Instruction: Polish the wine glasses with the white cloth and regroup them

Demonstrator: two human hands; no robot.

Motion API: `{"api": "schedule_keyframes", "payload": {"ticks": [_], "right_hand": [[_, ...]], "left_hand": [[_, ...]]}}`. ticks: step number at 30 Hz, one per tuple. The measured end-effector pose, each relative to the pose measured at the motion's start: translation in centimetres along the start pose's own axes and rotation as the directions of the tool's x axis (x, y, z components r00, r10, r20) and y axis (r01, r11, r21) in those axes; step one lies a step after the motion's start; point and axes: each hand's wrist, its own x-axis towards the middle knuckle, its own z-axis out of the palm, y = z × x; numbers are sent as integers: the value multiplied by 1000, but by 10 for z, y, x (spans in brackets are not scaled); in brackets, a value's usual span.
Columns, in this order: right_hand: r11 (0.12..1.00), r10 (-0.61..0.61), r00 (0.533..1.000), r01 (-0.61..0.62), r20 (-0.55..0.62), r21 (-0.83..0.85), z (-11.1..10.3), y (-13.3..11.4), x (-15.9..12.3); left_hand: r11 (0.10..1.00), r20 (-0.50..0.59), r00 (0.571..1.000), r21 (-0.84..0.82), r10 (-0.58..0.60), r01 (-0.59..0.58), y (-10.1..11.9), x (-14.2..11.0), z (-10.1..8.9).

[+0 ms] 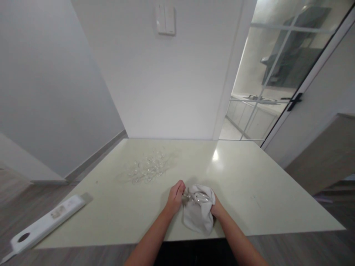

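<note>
A clear stemmed glass (200,197) lies sideways between my hands, low over the front of the table. My left hand (175,195) is closed around its stem end. A white cloth (198,218) wraps part of the glass bowl and hangs down below it. My right hand (216,207) grips the cloth at the bowl end, with most of its fingers hidden behind the fabric. Farther back on the left, several clear glass pieces (148,168) stand close together; their exact shapes are hard to make out.
The pale, glossy table (249,177) reaches back to a white wall (172,85) with a switch plate (165,19). A white power strip (50,220) lies across the table's left edge. A glazed door with a black handle (295,100) stands at the right.
</note>
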Motion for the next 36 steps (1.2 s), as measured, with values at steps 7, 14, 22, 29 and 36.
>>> {"api": "schedule_keyframes", "payload": {"ticks": [7,14,22,29,36], "right_hand": [[1000,-21,980,16,198,25,3,-18,-4],[998,32,995,-28,91,-48,-2,-10,-8],[998,32,986,-24,165,-53,3,-33,-2],[999,-32,962,21,272,44,4,-33,-4],[997,-63,965,48,254,66,1,-28,-5]], "left_hand": [[998,-62,997,44,-38,41,0,3,4],[996,-47,995,17,-85,86,-1,4,5],[994,-117,987,3,-108,109,-1,6,4],[995,-68,994,34,-89,92,-2,2,5],[998,-9,999,34,-48,48,-1,1,5]]}}
